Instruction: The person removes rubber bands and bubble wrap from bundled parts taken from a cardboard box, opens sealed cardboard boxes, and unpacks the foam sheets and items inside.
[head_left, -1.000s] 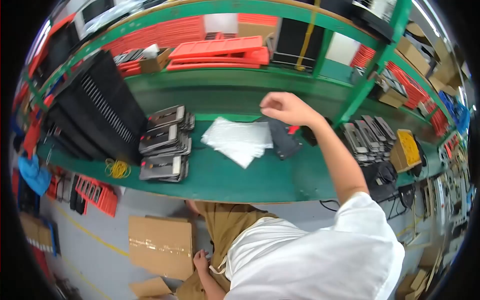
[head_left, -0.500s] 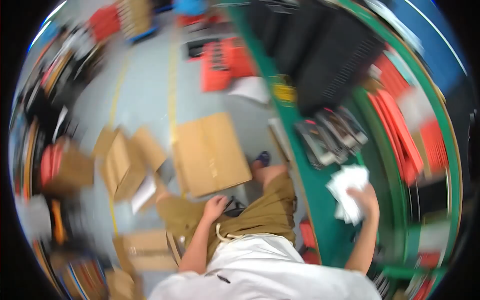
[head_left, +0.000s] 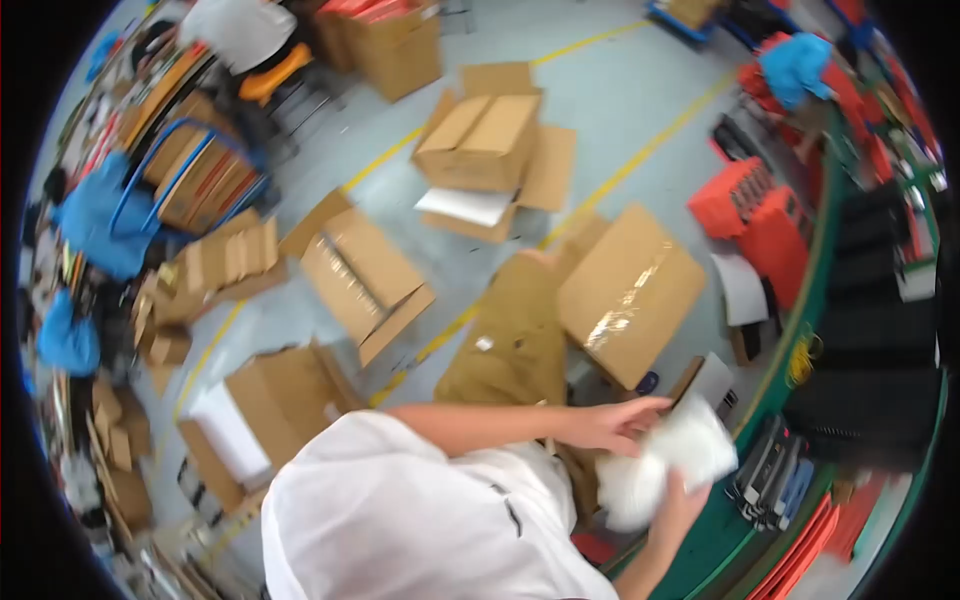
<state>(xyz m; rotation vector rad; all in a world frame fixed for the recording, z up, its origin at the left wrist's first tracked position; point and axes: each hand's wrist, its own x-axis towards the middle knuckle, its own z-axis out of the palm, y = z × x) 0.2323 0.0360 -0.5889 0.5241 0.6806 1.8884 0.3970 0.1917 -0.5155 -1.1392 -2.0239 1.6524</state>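
Note:
A blurred bundle of white, soft-looking sheets or bags [head_left: 690, 445] is held in front of me at the bench side; its exact kind is not clear. My right hand [head_left: 678, 515] grips it from below, with the fingers partly hidden behind it. At the bundle's upper left edge is my left hand [head_left: 610, 425], its fingers stretched towards the white material and the thumb apart from them. Whether the left fingertips touch it cannot be made out.
A taped cardboard box [head_left: 635, 295] stands by my legs, with open boxes [head_left: 365, 275] further left. Along the right runs a green bench [head_left: 735, 520] bearing grey-black devices [head_left: 770, 475] and black panels [head_left: 860, 410]. Red packs [head_left: 775, 240] lie beyond. A seated person [head_left: 240, 35] is at upper left.
My view has turned left. The white bundle has come off the bench towards my body in my right hand. My left hand has risen from my lap to the bundle.

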